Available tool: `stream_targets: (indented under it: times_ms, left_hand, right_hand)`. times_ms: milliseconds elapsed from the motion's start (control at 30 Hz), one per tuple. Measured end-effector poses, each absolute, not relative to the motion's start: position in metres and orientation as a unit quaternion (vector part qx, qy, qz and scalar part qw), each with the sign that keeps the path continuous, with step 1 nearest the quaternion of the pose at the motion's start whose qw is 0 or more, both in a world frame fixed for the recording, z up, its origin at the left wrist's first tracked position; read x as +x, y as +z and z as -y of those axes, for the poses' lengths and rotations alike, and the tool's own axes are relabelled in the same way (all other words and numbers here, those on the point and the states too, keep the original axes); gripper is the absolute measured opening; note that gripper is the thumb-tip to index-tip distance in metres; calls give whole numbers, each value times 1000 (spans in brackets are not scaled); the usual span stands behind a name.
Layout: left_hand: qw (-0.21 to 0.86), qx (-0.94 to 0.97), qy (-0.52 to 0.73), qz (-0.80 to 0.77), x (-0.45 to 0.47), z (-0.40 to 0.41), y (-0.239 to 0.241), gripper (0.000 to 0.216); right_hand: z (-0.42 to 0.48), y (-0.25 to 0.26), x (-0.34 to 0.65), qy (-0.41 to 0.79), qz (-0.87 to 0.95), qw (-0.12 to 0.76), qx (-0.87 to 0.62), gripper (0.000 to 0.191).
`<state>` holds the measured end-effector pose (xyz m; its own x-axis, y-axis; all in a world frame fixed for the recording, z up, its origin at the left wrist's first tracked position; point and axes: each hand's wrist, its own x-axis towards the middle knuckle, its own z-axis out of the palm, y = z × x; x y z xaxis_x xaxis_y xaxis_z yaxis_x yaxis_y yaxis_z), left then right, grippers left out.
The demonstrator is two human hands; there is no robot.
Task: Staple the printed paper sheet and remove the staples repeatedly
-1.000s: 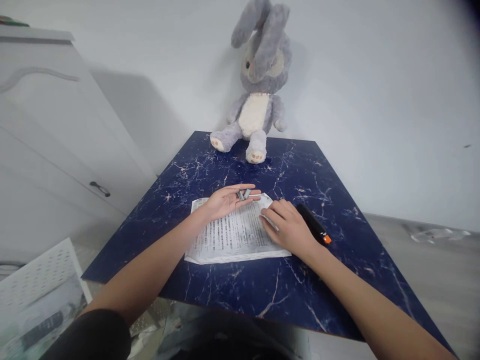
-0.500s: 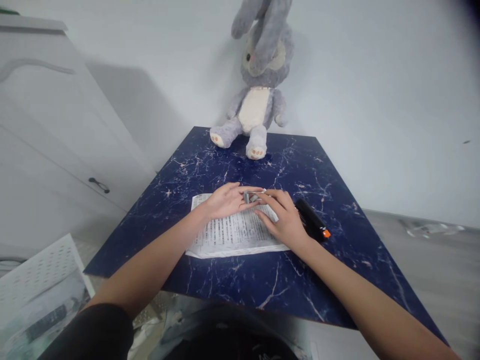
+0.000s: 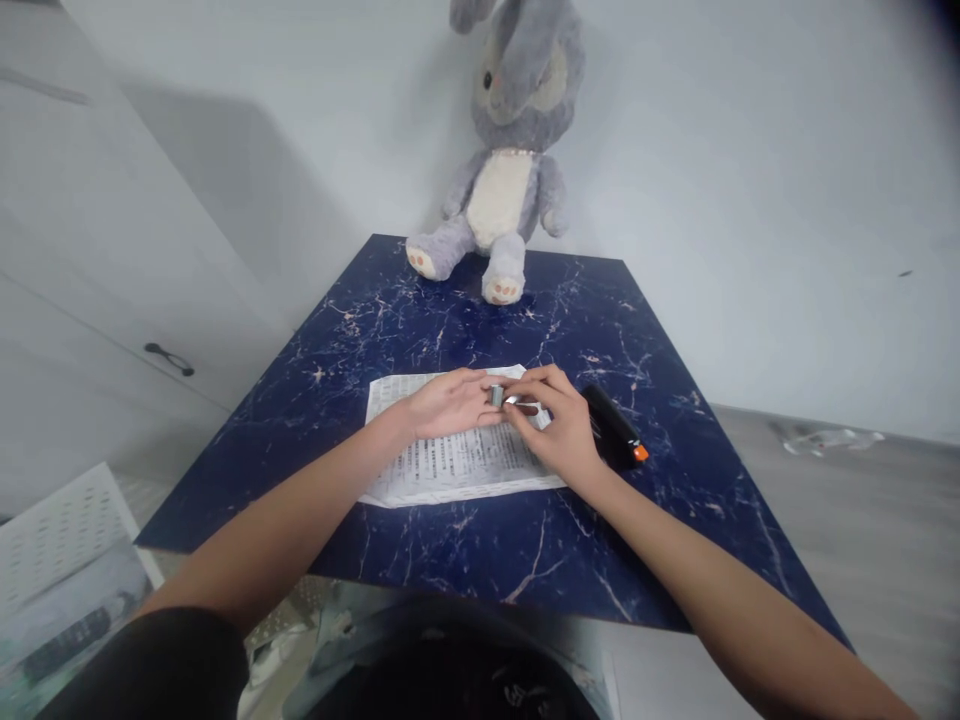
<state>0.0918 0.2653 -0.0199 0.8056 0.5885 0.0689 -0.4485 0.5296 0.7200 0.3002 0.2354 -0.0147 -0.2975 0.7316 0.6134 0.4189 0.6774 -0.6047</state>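
Observation:
My left hand (image 3: 454,404) lies palm up over a printed paper sheet (image 3: 442,470), its fingers stretched toward the right. A small silver metal block (image 3: 496,395) rests at those fingers. From the right, my right hand (image 3: 559,415) reaches over with thumb and forefinger pinched at a small pale shiny piece (image 3: 511,399) beside the block. Whether that piece is joined to the block is too small to tell. Just right of my right hand lies a black elongated object (image 3: 613,425) with an orange tip.
A grey plush rabbit (image 3: 501,200) sits at the back of the dark blue marbled table (image 3: 450,330), against the wall. A white cabinet (image 3: 90,300) stands to the left. At lower left is a white perforated rack (image 3: 67,530). A clear item (image 3: 829,440) lies on the floor at right.
The view has shifted slightly, so the table and rabbit sit a little higher and further left. My right thumb and forefinger have closed together near the metal block. My left hand stays palm up.

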Motion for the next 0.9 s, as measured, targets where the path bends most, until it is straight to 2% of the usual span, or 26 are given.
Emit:
stream_targets:
  times_ms: [200, 467, 567, 733, 900]
  left_hand:
    - [873, 361, 308, -114, 93, -266, -23, 34]
    - [866, 350, 330, -137, 93, -268, -26, 31]
    - [865, 349, 334, -136, 93, -269, -27, 31]
    - [865, 357, 329, -124, 93, -269, -27, 36]
    - [867, 391, 287, -113, 95, -266, -23, 50]
  right_hand:
    - [-237, -14, 304, 210, 788, 444, -373, 23]
    - [-239, -17, 309, 194, 767, 468, -394, 14]
    - [-240, -20, 312, 216, 754, 471, -404, 18]
    - [-238, -17, 311, 186, 755, 479, -408, 18]
    - [-239, -14, 305, 138, 814, 442, -351, 25]
